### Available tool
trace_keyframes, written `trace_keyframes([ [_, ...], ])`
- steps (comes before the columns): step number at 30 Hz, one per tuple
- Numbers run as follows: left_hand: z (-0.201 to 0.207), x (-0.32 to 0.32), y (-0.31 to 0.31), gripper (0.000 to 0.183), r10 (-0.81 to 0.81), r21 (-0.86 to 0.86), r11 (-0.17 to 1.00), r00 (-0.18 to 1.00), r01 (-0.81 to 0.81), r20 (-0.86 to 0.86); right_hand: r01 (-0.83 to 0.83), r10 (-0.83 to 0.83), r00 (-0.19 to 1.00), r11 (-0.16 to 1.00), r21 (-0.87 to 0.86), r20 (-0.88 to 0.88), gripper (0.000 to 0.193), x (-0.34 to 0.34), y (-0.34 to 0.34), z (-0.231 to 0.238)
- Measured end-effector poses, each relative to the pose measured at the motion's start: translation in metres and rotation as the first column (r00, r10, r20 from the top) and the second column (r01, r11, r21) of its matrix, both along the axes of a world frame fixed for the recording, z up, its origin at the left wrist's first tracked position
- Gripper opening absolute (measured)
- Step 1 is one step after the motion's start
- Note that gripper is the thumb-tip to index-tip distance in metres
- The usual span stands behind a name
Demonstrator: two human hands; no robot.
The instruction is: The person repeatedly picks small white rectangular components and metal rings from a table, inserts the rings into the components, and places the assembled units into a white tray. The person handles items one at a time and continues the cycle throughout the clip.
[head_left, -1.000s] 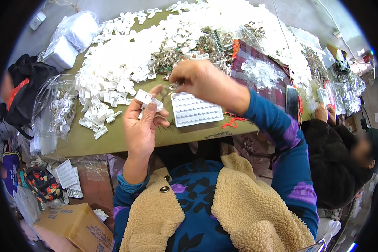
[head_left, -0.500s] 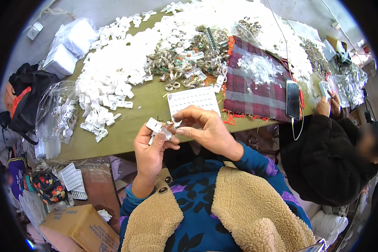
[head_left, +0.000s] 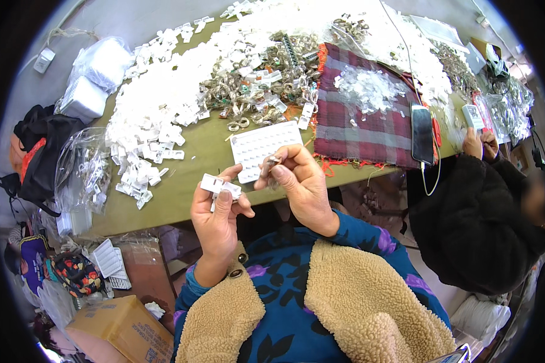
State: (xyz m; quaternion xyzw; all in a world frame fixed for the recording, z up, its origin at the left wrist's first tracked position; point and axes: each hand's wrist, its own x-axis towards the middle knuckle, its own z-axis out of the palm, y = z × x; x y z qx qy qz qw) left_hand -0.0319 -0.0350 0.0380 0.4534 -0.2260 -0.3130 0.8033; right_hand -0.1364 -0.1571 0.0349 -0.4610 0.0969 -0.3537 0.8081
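Observation:
My left hand (head_left: 217, 224) holds small white plastic pieces (head_left: 212, 183) between thumb and fingers, above the near edge of the table. To its right, my right hand (head_left: 307, 192) is raised with thumb and forefinger pinched on a small grey-brown piece (head_left: 273, 162); its kind is too blurred to tell. The two hands are apart. Just beyond them lies a white tray (head_left: 266, 137) with rows of small bumps or pockets, partly covered by my right fingers. Behind the tray is a heap of coiled brownish wires (head_left: 239, 91) mixed with white parts.
A big mound of white plastic parts (head_left: 157, 91) spreads over the table. On the right lie a plaid cloth (head_left: 363, 142) bearing clear pieces (head_left: 366, 91), and a phone (head_left: 422, 136) on a cable. A co-worker (head_left: 466, 224) sits beyond. A cardboard box (head_left: 118, 330) stands lower left.
My right hand has drawn away from the pieces in my left hand, a small grey-brown piece in its pinch. My left hand keeps its white pieces. The view has shifted slightly.

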Motion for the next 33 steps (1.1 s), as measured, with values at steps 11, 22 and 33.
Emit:
trace_keyframes([
  [11,-0.001,-0.030,-0.015,0.034,-0.020,0.003,1.000,0.968,0.019,0.251,0.023,-0.019,0.999,0.983,0.183,-0.027,0.012,-0.007,0.005,-0.002],
  [22,-0.006,-0.014,-0.004,0.030,-0.126,-0.004,0.992,0.973,0.127,-0.192,-0.154,0.165,0.975,0.984,0.086,-0.146,0.013,-0.019,-0.001,0.007],
  [33,-0.016,0.001,0.013,0.025,-0.194,-0.080,0.981,0.924,0.177,-0.328,-0.113,0.022,0.884,0.979,-0.169,-0.466,0.014,-0.006,0.022,0.024],
])
